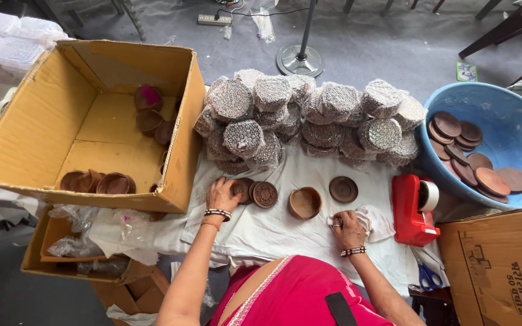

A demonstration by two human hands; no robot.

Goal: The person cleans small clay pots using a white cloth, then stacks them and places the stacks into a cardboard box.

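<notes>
The round dark-brown carved wooden lid (241,188) lies flat on the white cloth sheet (273,232), just left of a second carved brown disc (264,194) that touches it. The left hand (222,194) rests on its near-left edge, fingers curled over the rim, grasping it. It looks stiff, light and hard, probably smooth enough to slide on the cloth; the rim seems the best place to pinch it. The right hand (348,228), well right of the lid, presses closed fingers on a crumpled white rag (374,222). Between the hands sits an open round wooden bowl (304,203), and beyond it a plain dark disc (343,189). A red tape dispenser (413,209) stands farther right, with blue-handled scissors (428,278) near it. Left of the lid the open cardboard box (43,121) crowds the hand. Behind the lid, a heap of foam-netted round bundles (309,121) walls off the far side; the blue plastic basin (515,133) of brown discs lies far right.
</notes>
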